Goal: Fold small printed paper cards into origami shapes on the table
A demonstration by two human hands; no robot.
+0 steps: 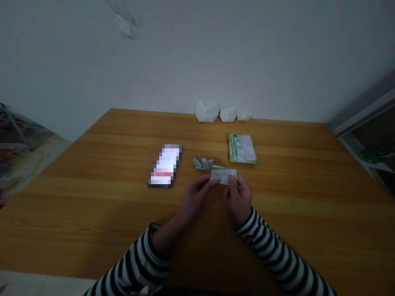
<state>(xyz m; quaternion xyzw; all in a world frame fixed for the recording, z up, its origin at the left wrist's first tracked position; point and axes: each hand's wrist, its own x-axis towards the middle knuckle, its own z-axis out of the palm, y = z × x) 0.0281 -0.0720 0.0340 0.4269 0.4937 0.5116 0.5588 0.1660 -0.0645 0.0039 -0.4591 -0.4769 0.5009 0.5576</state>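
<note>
We cannot make out the blurred oblong (pixel 164 165) on the table: only a pale face and a pink band come through the pixels, so we cannot say what it is. The small printed card (pixel 222 175) is partly hidden by our fingers, and its print is too small to read. It sits above the table's near half, pinched at its left end by the left hand (pixel 195 198) and at its right end by the right hand (pixel 239 198), thumbs and fingers closed on it. Just behind it, touching or nearly so (the angle won't settle which), lies a crumpled scrap of printed paper (pixel 203 163). The honey-toned wooden table (pixel 92 230) runs back to a white wall (pixel 197 61), where three white crumpled lumps (pixel 228 114) sit along the far edge. Striped sleeves (pixel 277 255) enter from below. A plastic-covered heap (pixel 21 156) and a pale frame (pixel 364 111) are cut off at the sides. As for the green-edged printed packet (pixel 243 148), lying flat near the card, we cannot tell whether anything is inside.
</note>
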